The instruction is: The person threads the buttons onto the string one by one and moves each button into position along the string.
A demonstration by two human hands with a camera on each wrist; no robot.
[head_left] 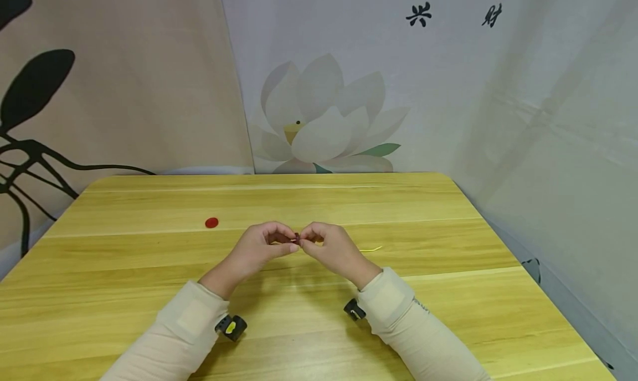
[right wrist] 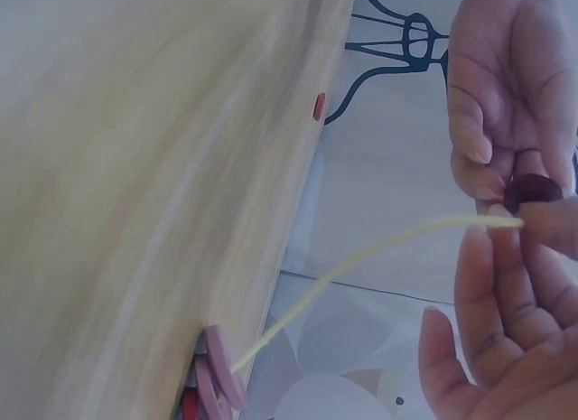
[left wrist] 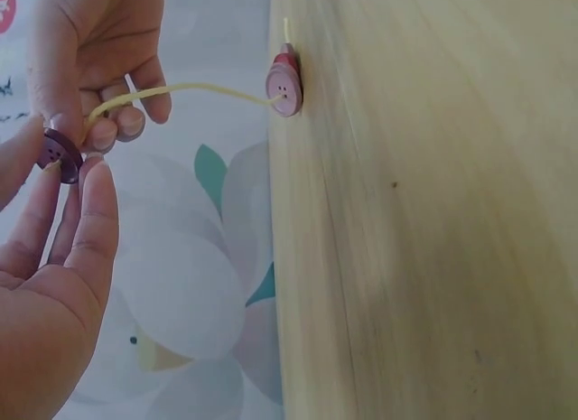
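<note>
The left hand pinches the dark button steady while the right hand pinches the yellow thread close to its tip (a short, stiff end finds the hole best).

Two hands, the left and the right, meet over one wooden worktop, with one dark purple button between their fingertips and one yellow cord. At least three pink and red buttons sit stacked on the cord at the worktop. One red disc lies alone.
</note>
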